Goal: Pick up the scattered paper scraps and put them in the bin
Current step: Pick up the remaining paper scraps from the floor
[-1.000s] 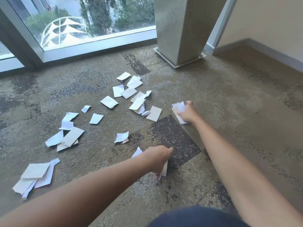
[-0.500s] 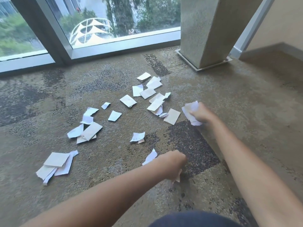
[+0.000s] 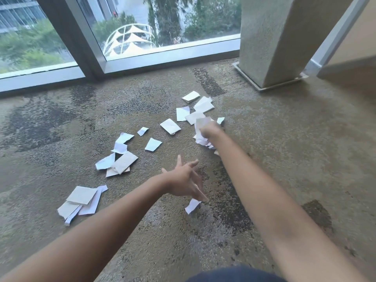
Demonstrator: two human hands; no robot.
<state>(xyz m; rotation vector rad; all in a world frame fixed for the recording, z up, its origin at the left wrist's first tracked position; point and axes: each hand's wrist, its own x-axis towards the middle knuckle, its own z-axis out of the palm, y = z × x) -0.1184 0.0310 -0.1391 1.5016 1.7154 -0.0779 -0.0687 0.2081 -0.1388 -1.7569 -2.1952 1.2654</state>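
My left hand [image 3: 183, 183] is stretched out low over the carpet [image 3: 284, 159]. Its fingers are spread wide and straight, and it holds nothing. One small white scrap [image 3: 192, 206] sits just under my fingertips. I cannot tell if a finger touches it or not, because the hand is a bit blurry there.

My right hand [image 3: 209, 132] reaches farther out, with the arm long and straight. Its fingers are curled tight around a bunch of paper scraps [image 3: 200, 129]. The papers stick out above and below my fist. The hand is blurry, so I cannot count how many pieces it holds. My fist and arm also hide some of the papers lying behind them.

More paper is on the carpet. A pile [image 3: 195, 109] lies just past my right hand. A second pile [image 3: 120, 159] lies in the middle, to the left. A third pile [image 3: 81, 200] lies nearest me on the left, beside my left arm.

A window [image 3: 162, 27] runs along the far side, and a pillar [image 3: 270, 41] stands on the right; its top is cut off. I see no bin.
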